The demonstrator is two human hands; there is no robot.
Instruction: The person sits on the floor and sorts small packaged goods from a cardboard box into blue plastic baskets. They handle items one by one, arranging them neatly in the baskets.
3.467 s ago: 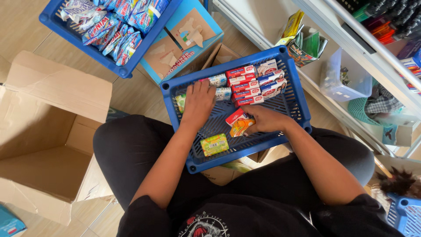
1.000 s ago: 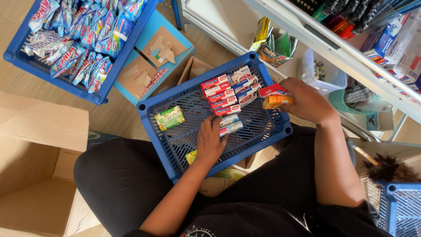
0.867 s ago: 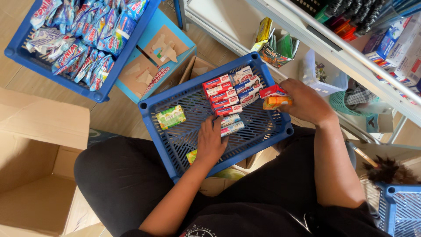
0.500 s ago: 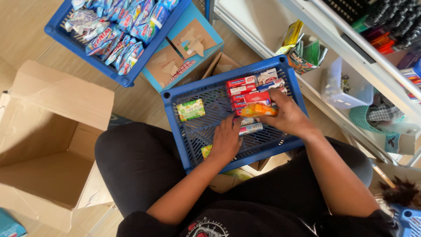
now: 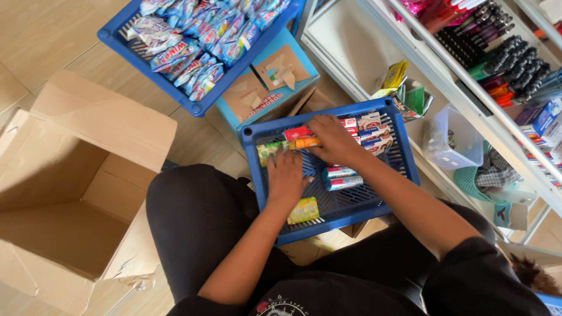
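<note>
Both arms reach forward from bent knees, toward about 12 o'clock. Left hand (image 5: pixel 285 175) lies palm down, fingers spread flat, grip loose. Right hand (image 5: pixel 332 139) sits just past it at 1 o'clock, fingers curled, knuckles up, forearm angled in from 4 o'clock.

This is a small shop, seen from the floor of an aisle; a white shelf unit (image 5: pixel 468 99) on the right carries rows of dark pens (image 5: pixel 509 58) and small coloured packets set out for sale; a blue plastic crate (image 5: pixel 205 52) on the tiled floor is heaped with wrapped snack packs; a second blue crate (image 5: pixel 404 158) holds small boxed goods in a row; an open cardboard carton (image 5: pixel 82 175) stands beside them, the kind stock arrives in.
</note>
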